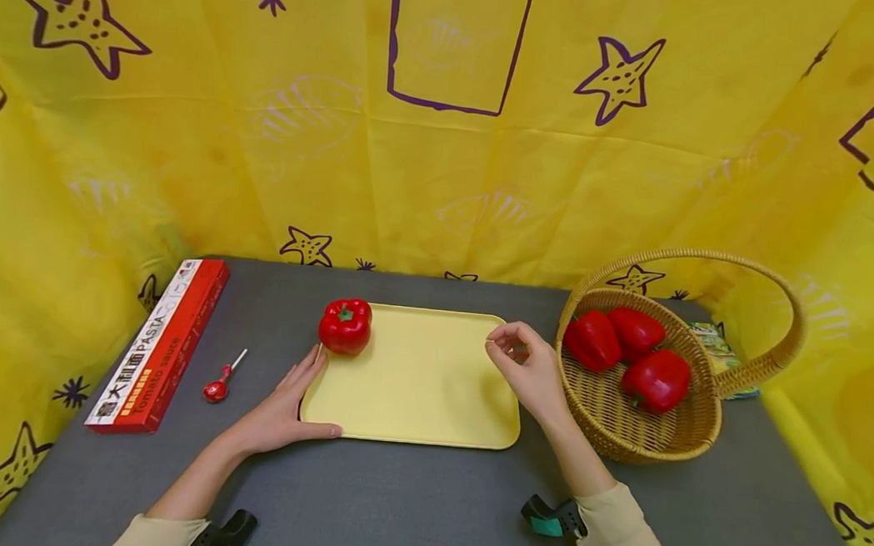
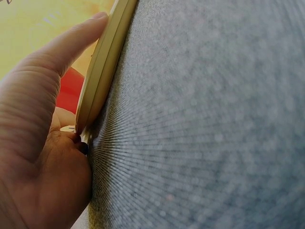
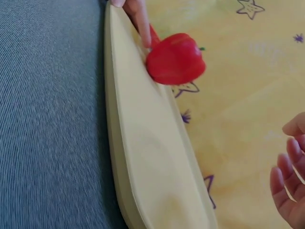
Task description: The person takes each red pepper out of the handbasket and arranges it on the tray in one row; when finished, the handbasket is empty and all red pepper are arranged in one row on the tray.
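A pale yellow tray (image 1: 415, 380) lies on the grey table. One red bell pepper (image 1: 345, 326) with a green stem sits at its far left corner. My left hand (image 1: 282, 410) touches the tray's left end, fingers stretched along the side and thumb on the front rim. In the left wrist view the thumb (image 2: 71, 45) lies straight over the rim. Over the tray's right end hovers my right hand (image 1: 529, 366), fingers loosely bent, with nothing in them. Beside it stands a wicker basket (image 1: 645, 440) holding three red bell peppers (image 1: 656, 380).
At the left lies a long red-and-white pasta box (image 1: 158, 348), with a red lollipop (image 1: 217, 388) between it and the tray. The basket's tall handle (image 1: 708, 256) arches up at the right. A green packet (image 1: 718, 349) lies partly hidden behind the basket. Yellow printed cloth (image 1: 428, 181) hangs behind.
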Tool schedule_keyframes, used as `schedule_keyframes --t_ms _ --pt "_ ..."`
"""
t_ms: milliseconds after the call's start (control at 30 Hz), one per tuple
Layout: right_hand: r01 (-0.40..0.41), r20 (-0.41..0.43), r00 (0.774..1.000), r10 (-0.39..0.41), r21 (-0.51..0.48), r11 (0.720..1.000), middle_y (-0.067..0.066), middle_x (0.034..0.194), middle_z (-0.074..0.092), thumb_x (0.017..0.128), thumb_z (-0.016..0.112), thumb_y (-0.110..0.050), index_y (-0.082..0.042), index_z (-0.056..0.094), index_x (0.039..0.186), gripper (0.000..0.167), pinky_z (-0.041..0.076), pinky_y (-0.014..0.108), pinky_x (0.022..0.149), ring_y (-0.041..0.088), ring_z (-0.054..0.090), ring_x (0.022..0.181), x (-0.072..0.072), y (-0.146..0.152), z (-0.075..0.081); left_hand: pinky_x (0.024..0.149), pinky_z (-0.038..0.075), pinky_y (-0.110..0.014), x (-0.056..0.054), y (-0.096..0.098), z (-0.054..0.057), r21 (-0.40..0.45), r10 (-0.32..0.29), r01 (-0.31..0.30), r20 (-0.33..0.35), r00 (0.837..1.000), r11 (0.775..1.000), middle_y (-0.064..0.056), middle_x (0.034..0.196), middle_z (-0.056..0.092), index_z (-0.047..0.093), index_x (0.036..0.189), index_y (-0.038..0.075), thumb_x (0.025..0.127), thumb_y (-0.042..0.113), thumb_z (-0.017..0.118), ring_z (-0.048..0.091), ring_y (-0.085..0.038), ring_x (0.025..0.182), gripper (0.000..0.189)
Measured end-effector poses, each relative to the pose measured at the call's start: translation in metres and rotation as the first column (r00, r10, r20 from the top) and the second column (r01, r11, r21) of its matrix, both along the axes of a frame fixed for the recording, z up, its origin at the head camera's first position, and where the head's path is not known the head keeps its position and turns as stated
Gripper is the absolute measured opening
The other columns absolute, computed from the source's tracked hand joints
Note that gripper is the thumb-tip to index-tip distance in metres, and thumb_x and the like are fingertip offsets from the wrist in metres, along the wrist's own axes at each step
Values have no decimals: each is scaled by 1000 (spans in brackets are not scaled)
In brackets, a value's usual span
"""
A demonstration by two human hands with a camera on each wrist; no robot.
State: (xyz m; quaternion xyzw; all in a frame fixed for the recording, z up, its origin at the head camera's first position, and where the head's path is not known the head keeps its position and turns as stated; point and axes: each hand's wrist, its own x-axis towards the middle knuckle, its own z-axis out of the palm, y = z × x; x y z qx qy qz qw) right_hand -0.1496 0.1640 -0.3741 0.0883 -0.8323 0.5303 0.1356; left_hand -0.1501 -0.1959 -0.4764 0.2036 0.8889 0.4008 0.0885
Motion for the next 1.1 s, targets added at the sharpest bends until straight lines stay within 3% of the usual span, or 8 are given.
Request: schedule_keyframes --t_ms 67,300,533,867,1100 --pt "16 10 1000 -16 12 1000 15 85 65 86 70 1 3 66 93 8 49 24 68 20 58 78 2 6 0 111 6 -63 0 0 0 -1 1 -1 0 1000 1000 -15 162 3 13 155 1 72 44 83 4 -39 146 117" --pt "52 42 997 -57 105 993 0 83 65 87 74 -14 -14 68 91 7 50 25 66 15 59 79 -10 47 -24 111 6 -64 1 0 1 4 3 -3 5 1000 1000 -15 162 3 14 155 0 73 44 83 4 -41 145 116" --pt "-4 104 994 -23 251 968 2 86 66 88 73 -18 -13 68 99 13 50 26 69 18 60 79 -7 78 -7 111 6 -64 1 -1 1 -1 1 -1 2 1000 1000 -15 162 3 15 155 1 73 44 82 5 -41 145 114" --pt "-116 210 977 23 445 888 1 89 67 90 71 -21 -11 67 104 17 51 33 72 17 61 80 -8 109 18 110 7 -66 1 -1 -1 -8 5 -5 16 1000 1000 -14 163 2 15 156 6 74 46 81 4 -43 145 113" --pt "-209 246 966 77 573 792 1 94 67 89 73 -21 -9 68 102 19 49 38 73 20 61 84 -11 121 39 111 6 -64 1 -1 0 -3 1 -1 13 1000 1000 -14 162 2 16 156 4 74 45 82 4 -41 145 113"
